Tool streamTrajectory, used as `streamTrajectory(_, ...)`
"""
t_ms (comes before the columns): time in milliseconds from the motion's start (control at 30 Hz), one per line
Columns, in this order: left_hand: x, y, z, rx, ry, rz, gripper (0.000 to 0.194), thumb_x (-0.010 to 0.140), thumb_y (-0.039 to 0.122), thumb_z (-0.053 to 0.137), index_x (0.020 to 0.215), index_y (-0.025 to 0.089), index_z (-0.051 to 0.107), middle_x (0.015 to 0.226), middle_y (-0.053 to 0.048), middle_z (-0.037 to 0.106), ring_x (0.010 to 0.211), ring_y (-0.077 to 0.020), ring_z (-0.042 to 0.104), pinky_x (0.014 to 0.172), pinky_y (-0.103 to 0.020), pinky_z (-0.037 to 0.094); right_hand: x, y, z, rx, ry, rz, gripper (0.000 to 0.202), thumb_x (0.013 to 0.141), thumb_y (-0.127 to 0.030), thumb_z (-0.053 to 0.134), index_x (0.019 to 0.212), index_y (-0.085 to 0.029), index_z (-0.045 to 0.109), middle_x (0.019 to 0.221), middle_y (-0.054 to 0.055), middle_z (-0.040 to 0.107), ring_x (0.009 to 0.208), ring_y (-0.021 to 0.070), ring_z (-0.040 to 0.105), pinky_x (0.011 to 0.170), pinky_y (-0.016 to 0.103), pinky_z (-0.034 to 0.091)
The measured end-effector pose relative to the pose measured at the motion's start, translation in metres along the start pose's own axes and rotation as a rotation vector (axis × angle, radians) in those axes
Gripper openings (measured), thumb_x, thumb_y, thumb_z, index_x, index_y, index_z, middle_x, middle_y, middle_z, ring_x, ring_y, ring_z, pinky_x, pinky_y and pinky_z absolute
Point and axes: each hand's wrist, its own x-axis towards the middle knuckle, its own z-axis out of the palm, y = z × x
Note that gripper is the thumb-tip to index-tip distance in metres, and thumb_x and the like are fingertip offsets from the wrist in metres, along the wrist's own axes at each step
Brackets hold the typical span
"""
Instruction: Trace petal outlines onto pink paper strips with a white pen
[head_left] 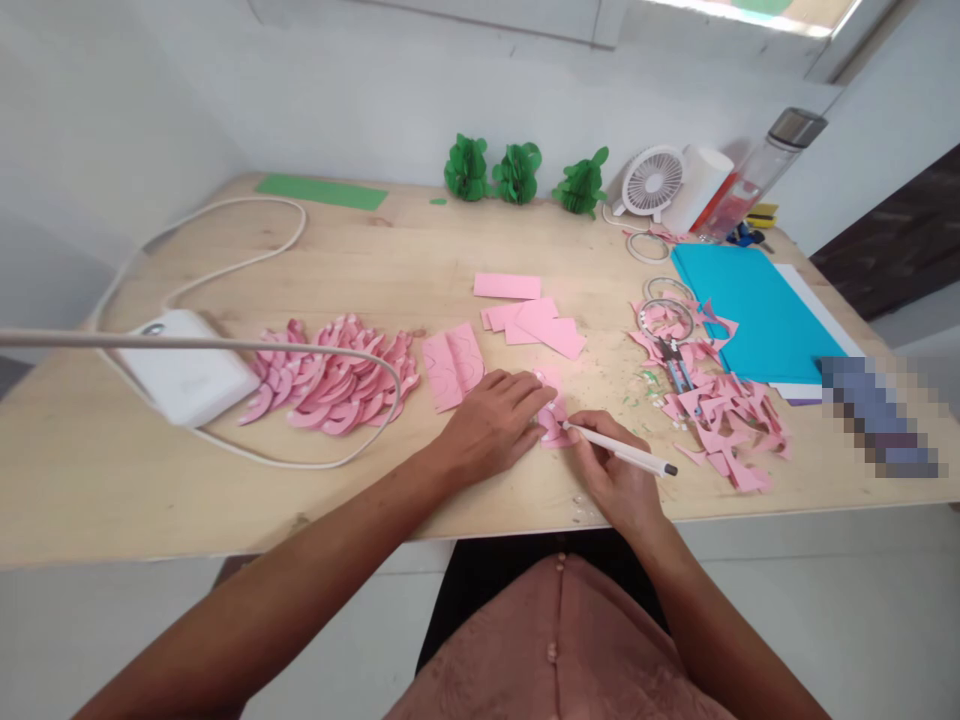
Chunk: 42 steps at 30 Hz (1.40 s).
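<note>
My left hand (491, 425) lies flat on a small pink paper piece (551, 420) near the table's front edge, pressing it down. My right hand (615, 480) grips a white pen (622, 452) whose tip touches that same pink piece. Just left of my left hand lies a pink sheet with curved petal outlines drawn on it (452, 367). A pile of cut pink petals (330, 375) lies further left. Blank pink rectangles (532, 320) lie beyond my hands.
Pink offcuts and scissors (679, 365) lie to the right, beside a teal sheet (750, 305). A white device (184, 375) with a looping cable sits at the left. Green paper balls (517, 175), a small fan (652, 180) and a bottle (757, 175) stand at the back.
</note>
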Motion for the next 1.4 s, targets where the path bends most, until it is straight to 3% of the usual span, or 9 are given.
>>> streamTrajectory(400,-0.0003,-0.0022,0.0010,-0.025,-0.018,-0.007,0.025,0.092,0.019,0.049,0.116,0.014,0.054,0.117,-0.012,0.063,0.112,-0.0248,0.056,0.094,-0.039,0.043,0.0011,-0.0001,0.0001,0.000,0.008,-0.010,0.013,0.091,-0.026,0.052,0.094,-0.021,0.064,0.083,0.003,0.070,0.077,0.0167,0.064,0.069,0.027,0.048)
streamTrajectory(700,-0.0005,-0.0026,0.0013,-0.033,-0.027,-0.031,0.026,0.090,0.020,0.051,0.115,0.014,0.055,0.118,-0.012,0.062,0.113,-0.0255,0.056,0.095,-0.041,0.043,-0.0008,-0.0013,0.0004,-0.009,0.007,0.000,0.013,0.091,-0.026,0.052,0.094,-0.020,0.064,0.082,0.002,0.069,0.070,0.0146,0.061,0.058,0.024,0.043)
streamTrajectory(1400,-0.0016,-0.0028,0.0027,-0.053,-0.018,-0.038,0.026,0.090,0.021,0.050,0.115,0.014,0.055,0.118,-0.013,0.062,0.114,-0.0264,0.055,0.098,-0.043,0.044,-0.0003,-0.0003,0.0010,0.018,0.007,-0.001,0.012,0.091,-0.024,0.052,0.093,-0.020,0.064,0.083,0.002,0.069,0.073,0.0150,0.062,0.064,0.025,0.044)
